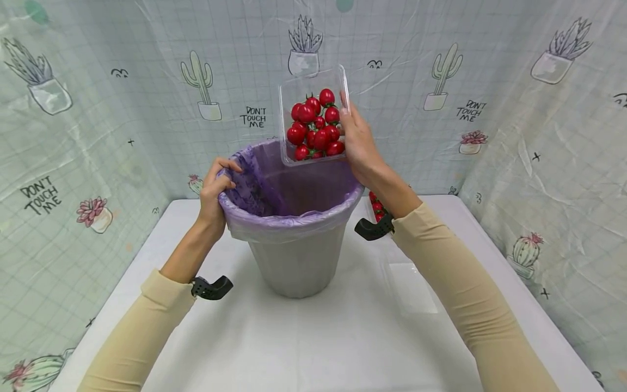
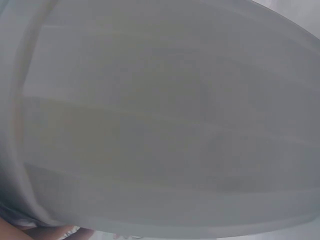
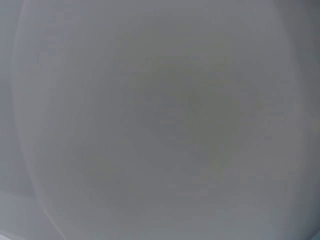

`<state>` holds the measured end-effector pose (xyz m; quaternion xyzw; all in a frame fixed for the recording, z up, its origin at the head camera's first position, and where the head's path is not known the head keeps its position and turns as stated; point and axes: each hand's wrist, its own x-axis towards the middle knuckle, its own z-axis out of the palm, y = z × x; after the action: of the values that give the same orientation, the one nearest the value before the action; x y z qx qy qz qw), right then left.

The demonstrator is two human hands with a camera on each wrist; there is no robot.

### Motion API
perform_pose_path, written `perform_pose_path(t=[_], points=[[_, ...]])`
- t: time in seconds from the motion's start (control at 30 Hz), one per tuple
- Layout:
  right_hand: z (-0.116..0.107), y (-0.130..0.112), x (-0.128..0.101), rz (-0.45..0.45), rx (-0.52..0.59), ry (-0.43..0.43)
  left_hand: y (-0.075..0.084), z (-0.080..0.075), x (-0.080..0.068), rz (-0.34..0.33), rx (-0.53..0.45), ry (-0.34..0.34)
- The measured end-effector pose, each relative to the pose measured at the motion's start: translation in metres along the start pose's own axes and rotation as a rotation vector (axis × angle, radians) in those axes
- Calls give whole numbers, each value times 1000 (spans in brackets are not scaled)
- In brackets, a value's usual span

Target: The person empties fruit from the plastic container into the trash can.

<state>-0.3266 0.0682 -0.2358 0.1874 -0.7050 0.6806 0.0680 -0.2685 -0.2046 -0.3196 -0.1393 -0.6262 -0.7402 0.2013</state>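
Observation:
A grey bin (image 1: 294,261) lined with a purple bag (image 1: 289,218) stands on the white table. My left hand (image 1: 215,188) grips the bin's left rim, fingers curled over the bag's edge. My right hand (image 1: 360,144) holds a clear plastic tray (image 1: 313,81) of red cherry tomatoes (image 1: 315,128), tilted steeply above the far side of the bin's mouth. The tomatoes are heaped at the tray's lower end. The left wrist view is filled by the grey bin wall (image 2: 160,120). The right wrist view shows only a grey blur.
A few more cherry tomatoes (image 1: 376,206) lie on the table (image 1: 313,337) behind my right wrist. A flat clear lid (image 1: 411,288) rests on the table to the right of the bin. Cactus-print curtains (image 1: 98,109) close in the back and both sides.

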Motion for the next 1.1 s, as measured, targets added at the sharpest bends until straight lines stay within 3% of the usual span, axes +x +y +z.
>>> perform_pose_path(t=[1.1], points=[[0, 1, -2, -159, -41, -21, -2, 1, 2, 13, -16, 34]])
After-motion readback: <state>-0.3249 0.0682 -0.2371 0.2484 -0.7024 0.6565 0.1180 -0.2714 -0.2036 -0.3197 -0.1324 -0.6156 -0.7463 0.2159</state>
